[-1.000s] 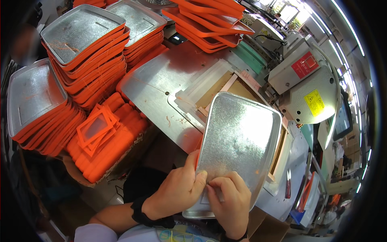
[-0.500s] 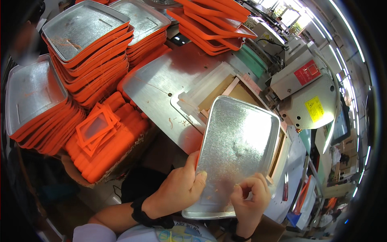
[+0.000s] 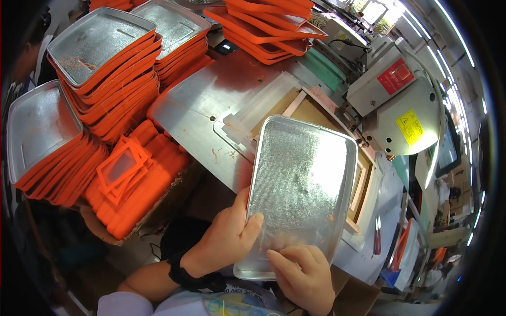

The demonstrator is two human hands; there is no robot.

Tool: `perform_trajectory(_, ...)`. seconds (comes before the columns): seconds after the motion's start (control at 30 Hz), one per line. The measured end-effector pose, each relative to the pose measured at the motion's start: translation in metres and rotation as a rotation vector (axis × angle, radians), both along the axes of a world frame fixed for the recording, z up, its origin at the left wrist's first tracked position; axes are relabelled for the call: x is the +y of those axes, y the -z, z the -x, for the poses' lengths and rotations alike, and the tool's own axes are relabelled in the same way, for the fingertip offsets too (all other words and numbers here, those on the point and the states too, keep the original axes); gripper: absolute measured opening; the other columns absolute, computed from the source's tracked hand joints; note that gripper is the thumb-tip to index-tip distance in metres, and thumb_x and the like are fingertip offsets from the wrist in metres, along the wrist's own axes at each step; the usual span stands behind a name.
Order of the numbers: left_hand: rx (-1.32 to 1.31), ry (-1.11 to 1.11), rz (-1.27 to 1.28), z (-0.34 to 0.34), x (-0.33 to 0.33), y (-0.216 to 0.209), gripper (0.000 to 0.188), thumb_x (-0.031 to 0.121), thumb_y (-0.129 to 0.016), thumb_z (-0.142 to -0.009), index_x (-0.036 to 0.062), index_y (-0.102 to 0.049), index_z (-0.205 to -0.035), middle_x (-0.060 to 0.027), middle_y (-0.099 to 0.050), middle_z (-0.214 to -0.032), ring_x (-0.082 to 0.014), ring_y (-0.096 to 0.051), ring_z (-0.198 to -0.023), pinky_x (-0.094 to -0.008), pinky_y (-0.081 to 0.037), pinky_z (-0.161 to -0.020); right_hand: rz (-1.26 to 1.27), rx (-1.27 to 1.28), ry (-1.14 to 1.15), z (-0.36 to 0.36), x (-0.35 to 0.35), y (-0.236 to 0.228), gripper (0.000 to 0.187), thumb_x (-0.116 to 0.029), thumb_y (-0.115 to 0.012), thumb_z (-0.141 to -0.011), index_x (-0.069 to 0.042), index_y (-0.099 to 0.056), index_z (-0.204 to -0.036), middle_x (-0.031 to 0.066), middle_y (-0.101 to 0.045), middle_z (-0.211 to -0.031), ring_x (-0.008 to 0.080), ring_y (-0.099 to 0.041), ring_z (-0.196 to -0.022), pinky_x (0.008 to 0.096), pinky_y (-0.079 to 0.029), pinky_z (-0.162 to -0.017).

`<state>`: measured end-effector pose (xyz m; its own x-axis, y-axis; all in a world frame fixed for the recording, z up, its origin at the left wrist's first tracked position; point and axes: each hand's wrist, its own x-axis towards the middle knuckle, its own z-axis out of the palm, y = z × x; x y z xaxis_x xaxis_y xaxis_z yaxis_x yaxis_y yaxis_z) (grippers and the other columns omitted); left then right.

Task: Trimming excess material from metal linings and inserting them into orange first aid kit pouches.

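My left hand (image 3: 224, 239) grips the left edge of a shallow silver-lined panel (image 3: 300, 174) with rounded corners and a raised rim. Its thumb rests on the silver face; the other fingers go behind. The panel is held tilted toward me, with bright glare on its right half. My right hand (image 3: 305, 276) is at the panel's lower part, fingers bent and drawn together against the silver face. Whatever might be between those fingertips is too small to make out. A small orange scrap (image 3: 331, 217) lies on the panel near its right rim.
Stacks of orange silver-lined panels (image 3: 103, 45) stand at the left, with another orange stack (image 3: 263, 31) at the back. Below them a carton holds orange pieces (image 3: 137, 184). A metal worktable (image 3: 195, 110) bears a wooden frame (image 3: 363, 184) beside a sewing-type machine (image 3: 395, 105). Red-handled snips (image 3: 377, 237) lie at right.
The panel and my left hand have shifted slightly left and up in view. My right hand has moved down and left over the panel, its curled fingers now pointing toward the left.
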<state>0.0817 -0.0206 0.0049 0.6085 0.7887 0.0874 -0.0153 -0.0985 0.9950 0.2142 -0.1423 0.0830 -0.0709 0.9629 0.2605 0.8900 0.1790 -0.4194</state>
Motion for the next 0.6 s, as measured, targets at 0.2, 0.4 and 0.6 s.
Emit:
perform_trajectory(0.2, 0.003, 0.002, -0.006, -0.002, 0.0, 0.003, 0.047, 0.01, -0.049, -0.095, -0.0059, -0.034, -0.137, -0.0298, -0.065, -0.097, -0.044, -0.065, -0.091, -0.0445, -0.051, -0.079, 0.059, -0.208, -0.064, -0.001, -0.002, 0.021, 0.041, -0.006, -0.067, -0.068, -0.012, -0.069, -0.109, 0.0054, -0.059, -0.098, 0.0218, -0.058, -0.081, 0.0345, -0.044, -0.068)
perform_trajectory(0.4, 0.005, 0.01, 0.005, -0.004, 0.0, 0.005, 0.048, 0.01, -0.049, -0.095, -0.0064, -0.033, -0.137, -0.0306, -0.064, -0.095, -0.0447, -0.065, -0.09, -0.0458, -0.051, -0.078, 0.006, -0.221, -0.071, -0.003, -0.001, 0.024, 0.04, -0.006, -0.066, -0.068, -0.012, -0.069, -0.108, 0.0043, -0.057, -0.094, 0.0205, -0.056, -0.078, 0.0334, -0.043, -0.065)
perform_trajectory(0.6, 0.006, 0.027, 0.014, -0.005, 0.001, 0.006, 0.048, 0.01, -0.049, -0.095, -0.007, -0.033, -0.136, -0.0309, -0.064, -0.093, -0.0446, -0.065, -0.088, -0.0459, -0.051, -0.076, 0.034, -0.222, -0.105, -0.005, 0.002, 0.025, 0.04, -0.003, -0.064, -0.07, -0.011, -0.068, -0.109, 0.0044, -0.057, -0.095, 0.02, -0.056, -0.078, 0.0322, -0.044, -0.065)
